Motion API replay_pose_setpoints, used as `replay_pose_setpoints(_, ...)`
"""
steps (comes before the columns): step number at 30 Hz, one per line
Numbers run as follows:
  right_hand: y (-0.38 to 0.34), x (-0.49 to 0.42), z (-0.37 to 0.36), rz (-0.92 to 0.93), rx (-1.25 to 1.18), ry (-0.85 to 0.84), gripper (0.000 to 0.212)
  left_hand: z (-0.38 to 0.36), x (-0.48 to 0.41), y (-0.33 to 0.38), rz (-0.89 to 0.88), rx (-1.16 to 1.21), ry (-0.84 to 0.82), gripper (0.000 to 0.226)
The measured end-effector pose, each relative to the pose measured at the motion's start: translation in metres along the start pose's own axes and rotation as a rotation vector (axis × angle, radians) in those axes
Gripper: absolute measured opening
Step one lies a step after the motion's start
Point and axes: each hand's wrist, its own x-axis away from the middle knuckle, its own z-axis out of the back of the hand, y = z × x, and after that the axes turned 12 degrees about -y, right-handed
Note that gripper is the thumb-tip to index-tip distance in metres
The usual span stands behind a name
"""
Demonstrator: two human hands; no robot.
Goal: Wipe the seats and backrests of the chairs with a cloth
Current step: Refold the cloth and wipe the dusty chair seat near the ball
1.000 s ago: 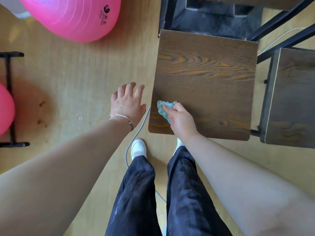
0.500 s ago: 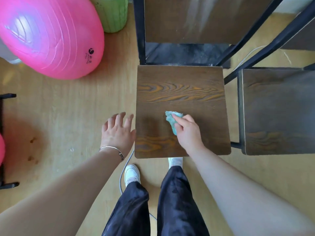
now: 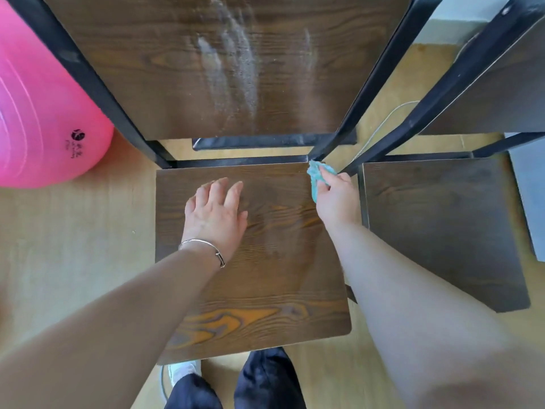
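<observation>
Overhead, the right hand [image 3: 336,199] pinches a small crumpled teal cloth [image 3: 317,178] at the far right corner of the dark wood-grain chair seat [image 3: 265,290]; the left hand [image 3: 215,214] lies flat on it, fingers straight. Soft and light, the cloth probably wipes best bunched under the fingertips.

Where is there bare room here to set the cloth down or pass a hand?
Free: the front half of the seat between the left arm and right arm; the neighbouring seat on the right; the floor below the pink ball. Crowded: the back right corner, where the right hand, cloth and frame posts meet; the left hand rests further left.
</observation>
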Motion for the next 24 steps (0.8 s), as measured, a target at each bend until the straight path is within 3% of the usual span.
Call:
replay_pose_setpoints(9, -0.019, -0.007, -0.037, 0.092, 0.151, -0.026, 0.044, -0.017, 0.004, -0.039, 0.081, 0.013, -0.069, 0.054)
replay_pose_setpoints(15, -0.063, 0.022, -0.083, 0.254, 0.130, -0.182, 0.037, -0.018, 0.029, -0.081, 0.191, 0.071, -0.062, 0.055)
replay_pose_setpoints(24, -0.106, 0.089, -0.159, 0.262, -0.030, -0.448, 0.018, -0.033, 0.093, -0.156, 0.302, 0.134, -0.032, 0.055)
